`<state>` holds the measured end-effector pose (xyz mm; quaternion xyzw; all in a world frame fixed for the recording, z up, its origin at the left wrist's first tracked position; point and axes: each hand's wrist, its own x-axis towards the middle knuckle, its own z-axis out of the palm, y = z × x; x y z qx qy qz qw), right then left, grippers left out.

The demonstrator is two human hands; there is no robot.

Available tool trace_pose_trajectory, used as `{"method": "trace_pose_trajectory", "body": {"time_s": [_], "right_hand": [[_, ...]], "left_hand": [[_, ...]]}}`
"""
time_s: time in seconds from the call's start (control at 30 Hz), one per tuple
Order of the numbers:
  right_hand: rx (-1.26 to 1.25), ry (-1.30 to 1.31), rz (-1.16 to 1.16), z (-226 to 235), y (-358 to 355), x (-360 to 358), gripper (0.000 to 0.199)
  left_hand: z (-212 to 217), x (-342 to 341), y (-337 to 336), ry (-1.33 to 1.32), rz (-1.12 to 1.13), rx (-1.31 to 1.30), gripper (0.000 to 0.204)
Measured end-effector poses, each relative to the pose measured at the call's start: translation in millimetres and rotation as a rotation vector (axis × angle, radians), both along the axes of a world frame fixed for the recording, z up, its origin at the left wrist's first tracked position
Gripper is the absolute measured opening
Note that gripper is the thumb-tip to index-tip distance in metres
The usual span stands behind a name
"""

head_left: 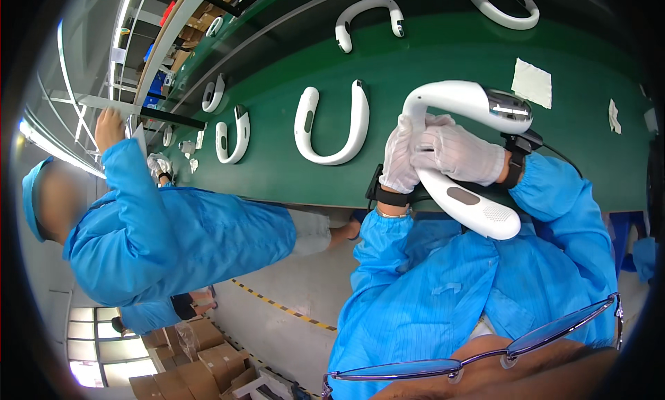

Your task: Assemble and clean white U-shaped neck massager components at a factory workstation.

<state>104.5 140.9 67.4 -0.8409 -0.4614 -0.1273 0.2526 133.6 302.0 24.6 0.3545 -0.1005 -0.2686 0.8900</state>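
A white U-shaped neckband device (450,97) with a silvery block at one end is held up over the table's near edge. Its other end carries a dark oval inset and a dotted grille. Both my hands wear white gloves and close around its curved middle. My left hand (400,159) grips the outer left side of the bend. My right hand (458,150) wraps the bend from the right, touching the left one; some fingertips are hidden behind the gloves. Dark straps with small boxes sit on both wrists.
On the green table (270,178) lie several similar devices, the nearest a white U-shaped one (332,159) to the left. A white cloth (532,83) and a small white scrap (614,116) lie at right. A person in blue (187,227) stands at left; cardboard boxes (197,365) stand on the floor.
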Motion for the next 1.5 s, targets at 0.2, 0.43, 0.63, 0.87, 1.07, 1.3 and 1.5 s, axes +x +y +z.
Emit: {"method": "trace_pose_trajectory", "body": {"time_s": [0.2, 0.43, 0.63, 0.87, 1.07, 1.3, 1.5], "right_hand": [[0.157, 0.062, -0.062, -3, -4, -13, 0.019], [0.232, -0.046, -0.032, -25, 1, -3, 0.012], [0.091, 0.381, 0.008, -8, -14, -25, 0.012], [0.186, -0.199, -0.137, -29, -25, -7, 0.019], [0.146, -0.055, -0.12, -38, -28, -34, 0.024], [0.268, -0.182, -0.326, -35, -13, -27, 0.022], [0.65, 1.144, 0.097, 1, -39, -47, 0.018]], "left_hand": [[-3, 1, -3, 0.273, -0.084, -0.178, 0.058], [-8, 3, -7, 0.109, -0.073, -0.001, 0.054], [-3, -2, -6, 0.166, -0.063, 0.039, 0.052], [-19, 9, -13, 0.489, -0.168, -0.285, 0.054], [-7, 3, -16, 0.458, -0.148, -0.252, 0.067], [-4, -1, -20, 0.256, -0.218, -0.476, 0.061], [-16, 11, -3, 0.195, -0.13, -0.331, 0.06]]}}
